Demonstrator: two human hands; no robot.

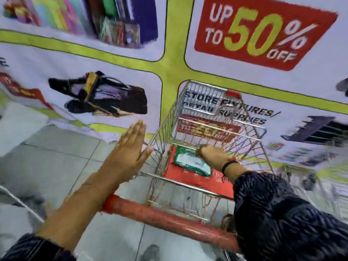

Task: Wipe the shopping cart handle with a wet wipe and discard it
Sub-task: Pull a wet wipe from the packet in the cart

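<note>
A wire shopping cart stands in front of me, its worn red handle running across the lower middle. A green and white pack of wet wipes lies on the red child-seat flap inside the cart. My right hand reaches into the basket and rests on the pack's far right end; whether its fingers grip the pack is unclear. My left hand hovers flat with fingers together, empty, to the left of the cart above its rim.
A large sale banner reading "UP TO 50% OFF" covers the wall right behind the cart. Grey floor tiles spread out to the left. Another wire cart shows blurred at the right.
</note>
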